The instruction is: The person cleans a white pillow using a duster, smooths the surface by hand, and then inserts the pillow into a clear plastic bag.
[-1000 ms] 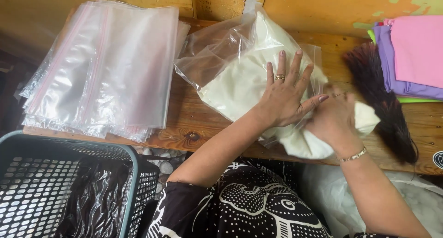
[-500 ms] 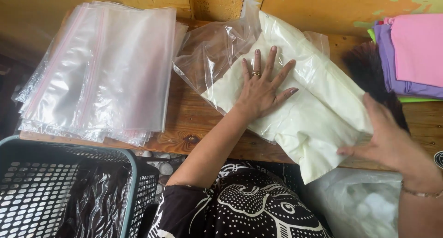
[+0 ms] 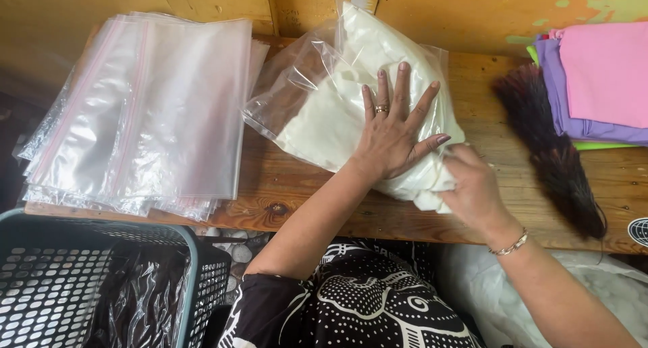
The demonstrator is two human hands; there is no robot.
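A person's left hand lies flat, fingers spread wide, pressing down on a folded white cloth that sits partly inside a clear plastic bag in the middle of a wooden surface. The hand holds nothing; it only bears down on the cloth, with a ring on one finger. The right hand, a bracelet at its wrist, is at the near right corner of the white cloth, its fingers curled against the edge of the fabric; whether they pinch the cloth or merely push it cannot be told from this angle. The open mouth of the bag stands up loose to the left of the cloth, toward the yellow wall behind.

On the left part of the surface a stack of empty clear bags with pink seal strips lies flat, well apart from both hands. To the right, a dark feather duster rests at a slant just beside the right hand, and beyond it lie folded cloths in pink, purple and green. In the near left corner, below the surface edge, a grey plastic basket holds crumpled clear plastic. The person wears a black garment with white dotted patterns.
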